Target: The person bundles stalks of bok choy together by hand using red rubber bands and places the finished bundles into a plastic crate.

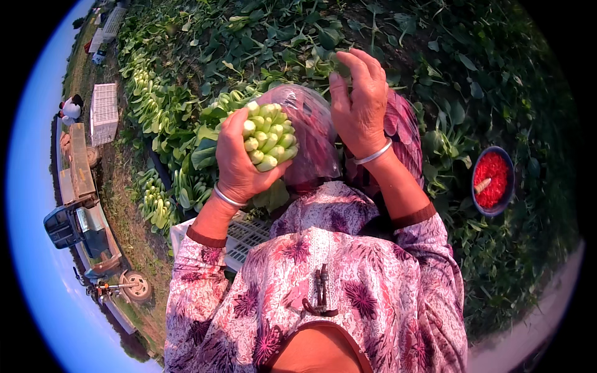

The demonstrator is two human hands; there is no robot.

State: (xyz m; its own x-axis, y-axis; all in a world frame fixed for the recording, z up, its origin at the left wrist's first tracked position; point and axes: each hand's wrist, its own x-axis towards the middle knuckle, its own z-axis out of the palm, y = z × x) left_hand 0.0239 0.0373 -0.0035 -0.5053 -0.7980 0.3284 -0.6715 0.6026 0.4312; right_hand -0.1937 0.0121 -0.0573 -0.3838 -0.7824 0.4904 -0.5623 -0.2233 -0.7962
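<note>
My left hand [238, 156] is wrapped around a bunch of leafy greens [270, 137], its pale cut stem ends facing up towards me. The leaves mostly hang hidden below the stems and my palm. Over my right knee my right hand [361, 100] is raised with the thumb and fingers apart, holding nothing. Clear plastic sheeting [308, 126] covers my left knee, just beside the bunch. To the right a dark bowl [512, 186] holds a heap of thin red strips [496, 182], with a light wooden handle [482, 185] lying among them.
Beneath my left forearm is a white plastic crate [245, 240]. Bunched greens [156, 193] lie in rows to the left, and leafy plants [298, 37] cover the soil ahead. Farther left stand stacked white crates [103, 114], a three-wheeled vehicle [91, 233] and a person [71, 108].
</note>
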